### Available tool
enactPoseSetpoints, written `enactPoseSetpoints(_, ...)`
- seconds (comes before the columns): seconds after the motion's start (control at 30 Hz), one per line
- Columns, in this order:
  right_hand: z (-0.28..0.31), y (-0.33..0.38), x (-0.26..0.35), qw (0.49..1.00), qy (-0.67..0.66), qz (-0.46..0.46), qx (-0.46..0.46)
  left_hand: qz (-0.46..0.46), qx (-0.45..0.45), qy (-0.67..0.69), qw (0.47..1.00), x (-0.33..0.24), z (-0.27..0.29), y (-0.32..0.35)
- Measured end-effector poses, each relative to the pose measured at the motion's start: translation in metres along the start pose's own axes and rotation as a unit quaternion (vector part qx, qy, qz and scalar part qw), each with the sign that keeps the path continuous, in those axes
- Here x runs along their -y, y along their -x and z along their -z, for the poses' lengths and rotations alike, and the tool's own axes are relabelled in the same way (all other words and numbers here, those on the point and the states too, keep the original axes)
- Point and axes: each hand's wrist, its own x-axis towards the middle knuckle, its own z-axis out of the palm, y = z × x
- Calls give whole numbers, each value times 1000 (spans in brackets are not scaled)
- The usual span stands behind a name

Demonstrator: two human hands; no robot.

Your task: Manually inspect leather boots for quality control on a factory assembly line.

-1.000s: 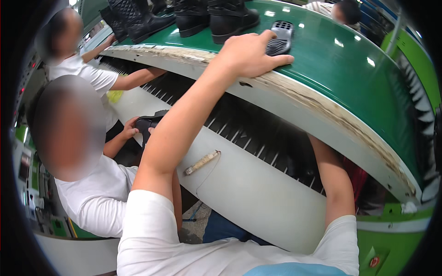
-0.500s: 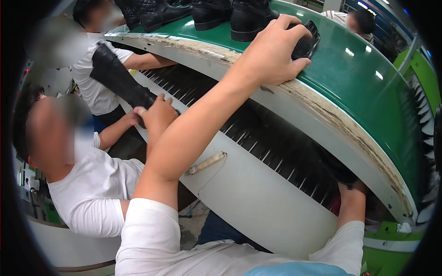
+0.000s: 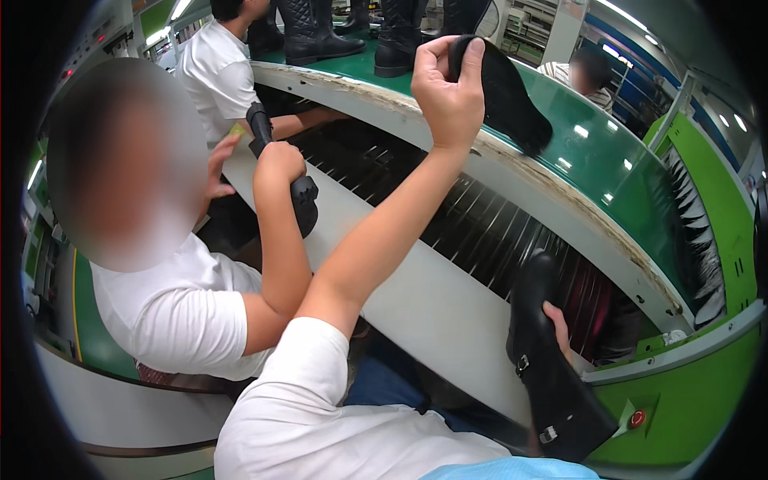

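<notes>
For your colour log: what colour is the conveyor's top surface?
Green, glossy; the conveyor's top surface shows best in the head view.

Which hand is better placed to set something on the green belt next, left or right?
Probably left. The left hand is raised over the green belt, gripping a black insole. The right hand is low, below the belt's edge, holding a black boot.

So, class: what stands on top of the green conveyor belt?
Black boots stand on the green conveyor belt. The left hand holds a black insole over it, hiding part of the belt.
</notes>
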Motion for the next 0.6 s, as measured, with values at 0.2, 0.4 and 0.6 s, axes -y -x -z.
enactPoseSetpoints(0.2, 12, 39, -50, 981, -125, 129, -79, 13, 128, -74, 989, -93, 15, 56)
enactPoseSetpoints(0.4, 45, 55, -66, 974, -80, 175, -116, -9, 404, -38, 914, -117, 77, 207)
enactPoseSetpoints(0.6, 47, 55, -67, 959, -146, 203, -136, 258, 575, -30, 776, -185, 161, 312)
